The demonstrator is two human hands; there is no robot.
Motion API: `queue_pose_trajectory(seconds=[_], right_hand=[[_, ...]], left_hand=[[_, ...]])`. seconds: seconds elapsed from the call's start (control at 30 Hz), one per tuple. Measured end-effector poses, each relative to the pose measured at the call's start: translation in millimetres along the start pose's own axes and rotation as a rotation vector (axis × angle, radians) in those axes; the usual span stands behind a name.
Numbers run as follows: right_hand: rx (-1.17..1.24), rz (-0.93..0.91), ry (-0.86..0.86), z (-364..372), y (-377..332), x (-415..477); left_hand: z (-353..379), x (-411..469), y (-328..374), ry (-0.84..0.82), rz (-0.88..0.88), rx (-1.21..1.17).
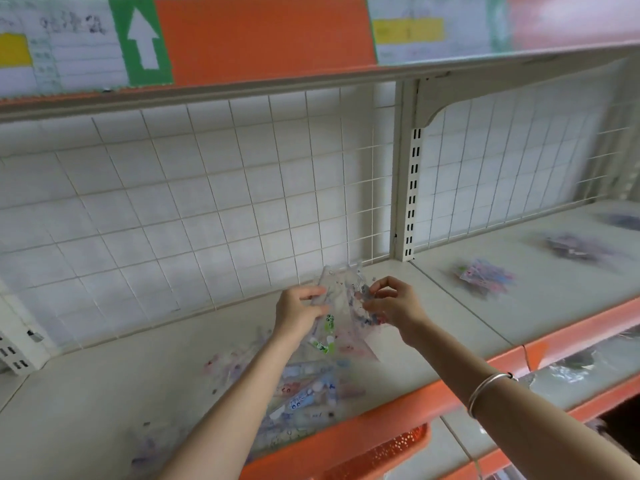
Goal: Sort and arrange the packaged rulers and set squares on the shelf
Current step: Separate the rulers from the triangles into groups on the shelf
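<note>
Holds a fan of packs (341,299) up over the shelf (104,393), near its wire back (207,202). Grips one edge with left hand (298,310), pinches the other with right hand (394,306), fingers (313,292) curled on the plastic. Stands above a loose pile (304,386) on the shelf (blurred), stray pack (485,277) well apart at right.

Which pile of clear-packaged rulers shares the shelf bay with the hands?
The large loose blue-printed pile under the forearms; the smaller piles lie right of the white slotted upright.
</note>
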State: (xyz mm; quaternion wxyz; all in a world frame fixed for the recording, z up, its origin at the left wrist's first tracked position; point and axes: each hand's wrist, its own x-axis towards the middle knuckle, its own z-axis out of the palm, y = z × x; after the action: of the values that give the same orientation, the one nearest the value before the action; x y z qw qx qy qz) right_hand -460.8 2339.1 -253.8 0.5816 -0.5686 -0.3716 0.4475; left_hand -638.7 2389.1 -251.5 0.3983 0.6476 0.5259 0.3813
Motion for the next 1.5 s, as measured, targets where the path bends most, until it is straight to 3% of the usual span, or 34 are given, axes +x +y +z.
queue_pose_trajectory(seconds=[0.3, 0.87, 1.13, 1.5], right_hand=[[0.048, -0.046, 0.156, -130.1, -8.3, 0.2], [0.085, -0.082, 0.261, -401.9, -42.0, 18.8], [0.255, -0.028, 0.329, -450.6, -44.8, 52.5], [0.354, -0.052, 0.289, -467.0, -62.1, 102.8]], left_hand=[[133.5, 2.6, 51.7, -0.104, 0.052, -0.098], [391.6, -0.5, 168.8, -0.199, 0.086, -0.139], [446.7, 33.9, 194.2, -0.177, 0.098, -0.218], [452.5, 92.6, 211.4, -0.176, 0.111, -0.248]])
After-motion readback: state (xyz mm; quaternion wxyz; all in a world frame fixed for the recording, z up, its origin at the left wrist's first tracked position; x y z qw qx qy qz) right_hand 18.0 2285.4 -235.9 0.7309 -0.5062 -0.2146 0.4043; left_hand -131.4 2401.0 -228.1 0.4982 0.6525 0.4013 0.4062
